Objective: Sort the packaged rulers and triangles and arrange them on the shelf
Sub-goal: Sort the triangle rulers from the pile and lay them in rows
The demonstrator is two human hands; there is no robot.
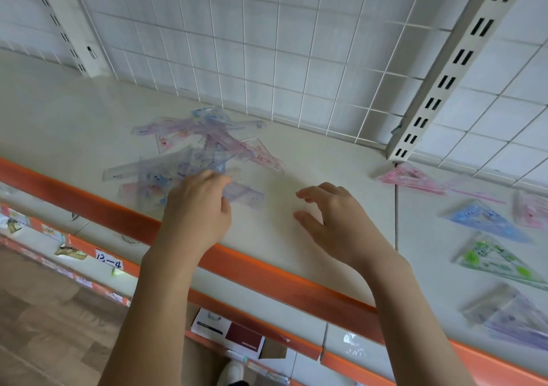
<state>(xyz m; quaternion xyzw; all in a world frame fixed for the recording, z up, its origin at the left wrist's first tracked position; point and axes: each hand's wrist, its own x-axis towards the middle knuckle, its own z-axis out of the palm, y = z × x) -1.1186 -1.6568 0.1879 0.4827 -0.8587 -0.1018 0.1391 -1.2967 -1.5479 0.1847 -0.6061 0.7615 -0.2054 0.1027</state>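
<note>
Broadly, the white shelf (326,160) with its orange front edge (267,270) runs under both hands, backed by a wire grid (267,44). Just ahead of the left hand (197,204) lies the pile of rulers and triangles (195,151), a jumble of clear packets tinted pink, blue and purple, crossing one another at odd angles. The left fingers reach into the pile's near edge; whether they pinch anything is too blurred to tell. The right hand (332,219) hovers over bare shelf, fingers loosely curled and apart, holding nothing. Well to its right, separate triangles lie apart: pink (412,176), blue (486,219), green (498,256) and purple (510,314).
</note>
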